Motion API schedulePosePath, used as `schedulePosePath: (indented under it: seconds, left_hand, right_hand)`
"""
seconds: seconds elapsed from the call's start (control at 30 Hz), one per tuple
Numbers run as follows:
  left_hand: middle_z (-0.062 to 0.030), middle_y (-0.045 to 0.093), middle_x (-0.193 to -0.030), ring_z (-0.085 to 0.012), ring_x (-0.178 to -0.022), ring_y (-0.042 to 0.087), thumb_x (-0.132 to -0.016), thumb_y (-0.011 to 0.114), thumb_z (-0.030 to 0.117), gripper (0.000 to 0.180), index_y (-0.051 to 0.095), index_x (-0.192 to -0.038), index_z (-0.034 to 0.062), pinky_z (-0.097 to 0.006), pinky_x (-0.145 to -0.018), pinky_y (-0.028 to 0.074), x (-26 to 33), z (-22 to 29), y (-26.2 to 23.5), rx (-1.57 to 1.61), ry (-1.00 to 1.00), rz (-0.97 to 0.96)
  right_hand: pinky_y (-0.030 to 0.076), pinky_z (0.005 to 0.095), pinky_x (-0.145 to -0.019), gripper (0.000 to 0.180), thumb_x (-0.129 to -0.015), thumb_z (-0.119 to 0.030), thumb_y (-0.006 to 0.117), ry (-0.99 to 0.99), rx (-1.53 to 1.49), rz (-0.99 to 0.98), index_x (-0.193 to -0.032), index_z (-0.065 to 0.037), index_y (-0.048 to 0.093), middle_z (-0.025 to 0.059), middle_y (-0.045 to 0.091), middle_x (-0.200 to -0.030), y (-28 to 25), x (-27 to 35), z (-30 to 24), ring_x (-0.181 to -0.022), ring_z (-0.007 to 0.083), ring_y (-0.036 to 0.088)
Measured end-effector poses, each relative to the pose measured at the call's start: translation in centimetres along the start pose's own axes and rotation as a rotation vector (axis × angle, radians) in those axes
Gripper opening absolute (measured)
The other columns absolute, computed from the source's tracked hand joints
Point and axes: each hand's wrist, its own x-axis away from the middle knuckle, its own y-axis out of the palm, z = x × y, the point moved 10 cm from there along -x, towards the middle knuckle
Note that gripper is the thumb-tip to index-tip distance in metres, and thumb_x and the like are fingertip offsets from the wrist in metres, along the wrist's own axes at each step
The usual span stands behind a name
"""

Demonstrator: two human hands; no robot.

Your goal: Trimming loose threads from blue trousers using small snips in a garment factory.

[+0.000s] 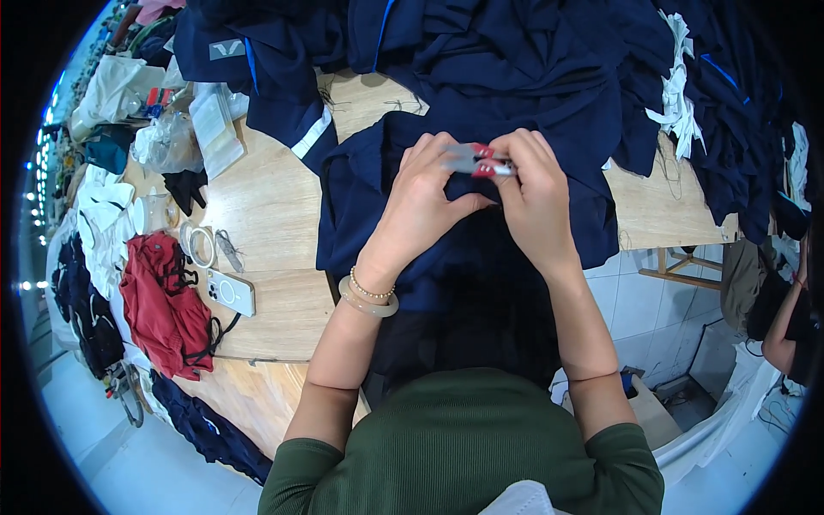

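A navy blue garment (356,223) is spread over the table edge and my lap, with both hands over it. My right hand (534,193) has its fingers curled round small thread snips (489,163) with red parts and grey metal, blurred by motion. The snips point left, toward my left hand (419,202). That hand's fingers are bent down on the navy cloth and its thumb reaches toward the right hand; the cloth at its fingertips is partly hidden. Two bracelets circle my left wrist.
More navy garments (515,51) with blue trim are heaped on the wooden table's (275,215) far side. At left lie a phone (230,292), a red bag (163,300), a tape roll (202,246) and plastic packets (215,129). White scraps (678,94) hang at right, near another person's arm (783,330).
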Motion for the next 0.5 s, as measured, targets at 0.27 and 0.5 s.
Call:
schedulePosePath:
  seconds: [0.27,0.5]
  left_hand:
    - [-0.0067,0.058,-0.092,-0.0246,-0.09,0.054,-0.062,0.086,0.009,0.053,0.066,-0.111,0.002,-0.035,-0.083,0.042,0.1,-0.2,-0.6,-0.01,0.003,0.044]
    - [-0.0083,0.058,-0.093,-0.0271,-0.091,0.054,-0.058,0.085,0.001,0.054,0.066,-0.109,0.0,-0.035,-0.084,0.047,0.1,0.8,-0.6,-0.022,0.021,0.083]
  right_hand:
    - [0.043,0.0313,-0.065,0.019,-0.082,-0.011,0.076,0.174,-0.202,0.133,-0.088,0.0,0.061,0.0085,0.059,-0.082,-2.0,0.2,2.2,-0.072,0.0202,0.055]
    - [0.043,0.0311,-0.062,0.008,-0.088,-0.003,0.064,0.248,-0.178,0.237,-0.094,0.001,0.062,0.0118,0.06,-0.078,-1.1,0.4,3.7,-0.066,0.0198,0.054]
